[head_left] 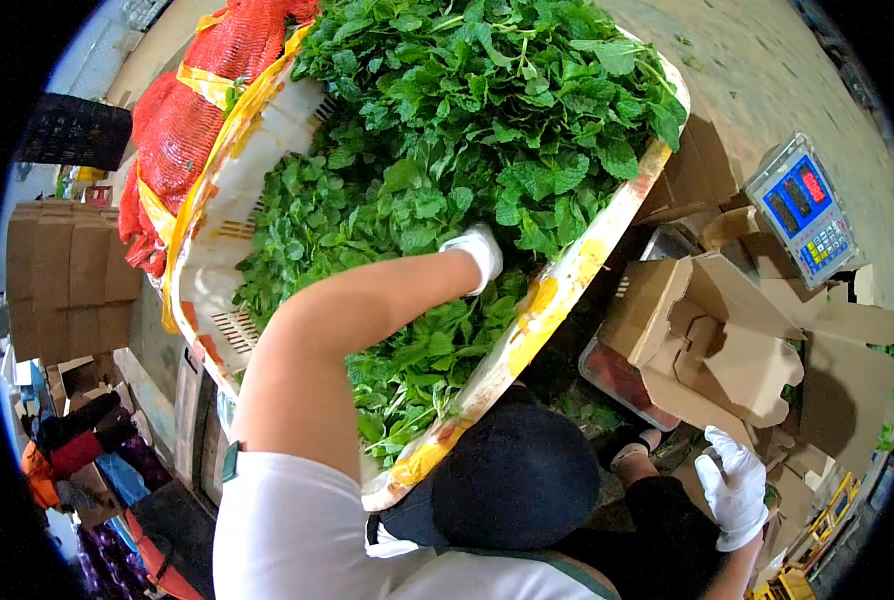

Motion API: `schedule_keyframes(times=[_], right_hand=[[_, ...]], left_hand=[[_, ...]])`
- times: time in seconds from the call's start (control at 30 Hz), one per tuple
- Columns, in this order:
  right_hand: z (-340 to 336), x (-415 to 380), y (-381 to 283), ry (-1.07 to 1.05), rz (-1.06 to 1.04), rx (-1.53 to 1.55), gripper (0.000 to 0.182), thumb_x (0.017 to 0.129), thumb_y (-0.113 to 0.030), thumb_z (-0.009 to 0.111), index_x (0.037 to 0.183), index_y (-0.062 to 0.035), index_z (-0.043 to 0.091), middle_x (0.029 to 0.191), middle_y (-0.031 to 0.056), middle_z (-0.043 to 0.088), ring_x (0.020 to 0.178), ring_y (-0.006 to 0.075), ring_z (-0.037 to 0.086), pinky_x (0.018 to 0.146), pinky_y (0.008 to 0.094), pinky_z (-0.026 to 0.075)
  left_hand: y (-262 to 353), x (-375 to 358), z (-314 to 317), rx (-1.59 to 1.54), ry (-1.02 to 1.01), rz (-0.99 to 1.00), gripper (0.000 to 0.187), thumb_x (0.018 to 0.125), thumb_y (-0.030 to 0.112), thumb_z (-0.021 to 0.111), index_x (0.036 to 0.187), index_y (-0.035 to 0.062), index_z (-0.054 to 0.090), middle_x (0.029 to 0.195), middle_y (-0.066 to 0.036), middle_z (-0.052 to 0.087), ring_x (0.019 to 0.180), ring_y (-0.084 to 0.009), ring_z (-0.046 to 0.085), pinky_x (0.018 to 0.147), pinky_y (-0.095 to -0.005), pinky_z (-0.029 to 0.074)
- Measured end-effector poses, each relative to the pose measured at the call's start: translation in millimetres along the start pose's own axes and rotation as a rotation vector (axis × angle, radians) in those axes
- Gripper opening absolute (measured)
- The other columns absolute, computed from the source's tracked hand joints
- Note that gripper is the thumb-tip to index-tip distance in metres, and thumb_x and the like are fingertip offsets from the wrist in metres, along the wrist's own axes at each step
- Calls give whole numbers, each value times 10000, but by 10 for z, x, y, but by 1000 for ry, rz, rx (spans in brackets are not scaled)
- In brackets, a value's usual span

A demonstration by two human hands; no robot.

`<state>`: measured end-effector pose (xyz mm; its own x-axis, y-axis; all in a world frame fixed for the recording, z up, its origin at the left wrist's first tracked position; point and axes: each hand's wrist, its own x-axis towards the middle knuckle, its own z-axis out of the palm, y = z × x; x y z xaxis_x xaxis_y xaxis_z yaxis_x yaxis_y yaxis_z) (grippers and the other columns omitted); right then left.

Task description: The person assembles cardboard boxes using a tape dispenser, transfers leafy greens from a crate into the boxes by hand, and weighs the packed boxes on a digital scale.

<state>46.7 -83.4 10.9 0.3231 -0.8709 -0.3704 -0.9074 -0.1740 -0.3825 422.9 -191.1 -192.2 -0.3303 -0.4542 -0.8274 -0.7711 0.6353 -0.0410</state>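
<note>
My left hand [477,258], in a white glove, reaches down into a heap of leafy green mint [487,130]. Its fingers are hidden among the leaves, so what it holds does not show. The mint lies in a large white foam crate [202,255] with yellow tape along its rim. Off to the lower right, my right hand [737,490] is also gloved in white. Its fingers are partly bent and apart, with nothing between them. An open cardboard box [717,345] stands just above that hand, tilted flaps raised.
A scale display [807,210] with red digits stands beyond the cardboard box. Red mesh sacks [177,140] lean along the crate's left side. Stacked cartons [72,270] stand at far left. A rounded dark cloth shape [515,475] sits by the crate's near edge.
</note>
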Motion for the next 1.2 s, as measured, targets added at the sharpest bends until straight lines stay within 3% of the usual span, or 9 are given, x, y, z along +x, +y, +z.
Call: schedule_keyframes(times=[0.07,0.17,0.23,0.37,0.63,0.83,0.93,1.13,1.2], right_hand=[[31,10,32,66,-152,-55,323,694,-42,605,1014,-11,572,737,135,597,628,245,571,597,320,447],[9,17,-4,33,-26,3,314,698,-44,595,1010,-10,571,751,134,601,640,248,575,606,323,452],[-25,30,-6,19,-9,2,311,701,-45,589,1010,-8,571,762,139,603,650,247,579,615,319,457],[-36,37,3,6,-3,-4,313,711,-48,579,1020,-4,564,846,151,609,695,232,591,651,302,465],[-22,-41,41,3,-41,68,322,713,-23,585,1034,-8,560,824,138,605,669,222,572,633,308,452],[-41,-21,5,-47,87,77,295,704,-107,607,978,-2,586,859,158,612,748,269,597,689,323,470],[-11,14,-3,-60,119,60,287,702,-105,611,966,5,585,866,165,613,748,271,598,687,325,471],[-14,38,-76,4,25,65,292,696,-101,613,966,8,584,868,163,614,741,269,599,680,326,473],[-31,31,-82,2,40,88,295,695,-100,612,968,8,584,868,163,614,740,267,600,681,325,472]], left_hand=[[36,150,80,-12,138,-59,292,684,211,633,930,56,652,978,-126,604,873,-265,587,763,-359,467],[-63,77,-192,131,-233,87,602,640,164,651,1190,13,461,1200,-145,490,1061,-253,514,798,-354,475],[-157,-105,57,-203,6,-12,608,704,97,596,1268,62,371,1311,-147,369,1137,-257,451,805,-363,476],[-89,302,689,-374,116,-97,270,733,168,575,982,65,593,955,-148,615,866,-264,610,705,-363,494],[229,-536,645,-495,763,-150,115,654,142,528,621,33,507,570,-164,547,592,-316,585,514,-380,472],[-11,-130,298,-453,204,-222,298,811,134,383,1052,115,558,1075,-153,559,892,-327,575,752,-416,475],[-96,24,172,-443,21,-59,585,822,114,376,1364,187,168,1395,-91,232,1107,-300,464,868,-406,427],[-93,121,250,-293,113,12,664,678,94,593,1289,92,333,1265,-129,422,1027,-294,523,811,-363,463],[-71,154,352,-331,114,1,399,704,114,562,1099,72,536,1056,-136,574,928,-308,571,778,-366,472]])
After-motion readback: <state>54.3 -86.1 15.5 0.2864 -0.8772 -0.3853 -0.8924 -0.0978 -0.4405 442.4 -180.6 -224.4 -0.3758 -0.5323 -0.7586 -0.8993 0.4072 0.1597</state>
